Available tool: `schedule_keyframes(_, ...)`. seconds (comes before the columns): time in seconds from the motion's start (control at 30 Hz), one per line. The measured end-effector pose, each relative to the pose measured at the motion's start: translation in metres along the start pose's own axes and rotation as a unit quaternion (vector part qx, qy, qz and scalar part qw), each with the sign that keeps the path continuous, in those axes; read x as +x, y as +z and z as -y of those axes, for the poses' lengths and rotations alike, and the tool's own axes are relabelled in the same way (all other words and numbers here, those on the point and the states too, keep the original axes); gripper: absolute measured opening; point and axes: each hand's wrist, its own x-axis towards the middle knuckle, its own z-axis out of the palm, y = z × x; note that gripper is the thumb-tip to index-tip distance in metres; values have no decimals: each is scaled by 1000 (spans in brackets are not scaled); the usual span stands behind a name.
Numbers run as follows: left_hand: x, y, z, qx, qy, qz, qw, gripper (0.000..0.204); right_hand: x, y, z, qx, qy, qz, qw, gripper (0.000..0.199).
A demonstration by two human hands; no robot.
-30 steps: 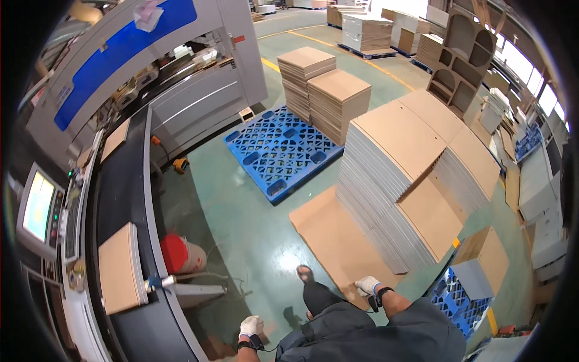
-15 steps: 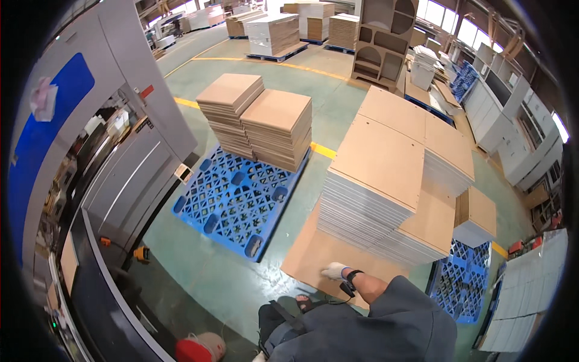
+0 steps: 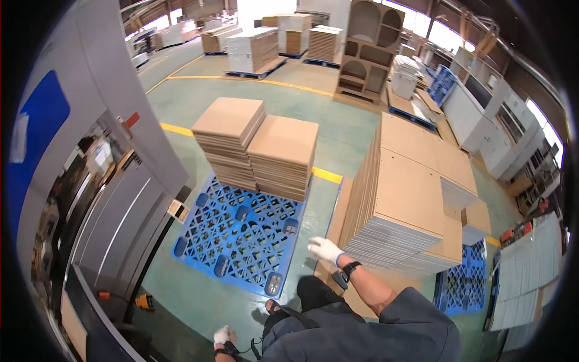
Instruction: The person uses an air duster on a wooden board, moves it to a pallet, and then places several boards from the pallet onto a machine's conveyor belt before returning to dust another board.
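Boards in two square-edged stacks of bare brown fibreboard [image 3: 282, 142] stand side by side, touching or nearly so, on the far end of a blue lattice plastic pallet [image 3: 241, 238], left of the centre of the frame. The left stack is the taller. The pallet presumably keeps the boards off the green painted floor [image 3: 199, 308]; setting the stacks at one end leaves the near lattice exposed, which would allow room for more.

Right of centre stands a large block of brown-faced panels with pale edges [image 3: 410, 193], its columns at unequal heights. It bears on a flat brown sheet [image 3: 356, 303], probably laid to protect the lowest panel from the floor. Small dark holes show in the top faces.

Right hand, in a white knit glove [image 3: 325, 248], hangs over the floor between the pallet and the panel block, near the block's lower left side. Its fingers are partly extended and spread; nothing is held and no contact is seen. The arm reaches forward, possibly for balance in stride.

Left hand, in a matching white glove [image 3: 224, 336], is low in the frame, left of centre, near the person's dark clothing [image 3: 362, 332]. No object shows in it; how far the fingers are curled cannot be told.
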Motion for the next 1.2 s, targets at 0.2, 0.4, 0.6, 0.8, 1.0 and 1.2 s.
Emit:
schedule_keyframes(0.2,71,56,-269,-317,6,69,946,29,66,-81,71,-24,-58,-162,985,62)
schedule_keyframes(0.4,67,119,-444,-315,123,209,918,36,169,-142,115,-72,-109,-288,949,68)
schedule_keyframes(0.6,128,215,-576,-325,139,295,888,39,328,-266,80,-141,-57,-320,935,73)
schedule_keyframes(0.8,176,328,-686,-293,35,212,932,36,492,-369,49,-237,-29,-328,914,74)
schedule_keyframes(1.0,215,402,-738,-350,-10,215,912,45,614,-405,73,-275,-25,-290,916,76)
schedule_keyframes(1.2,212,450,-787,-349,-33,167,921,35,660,-422,73,-296,28,-260,919,63)
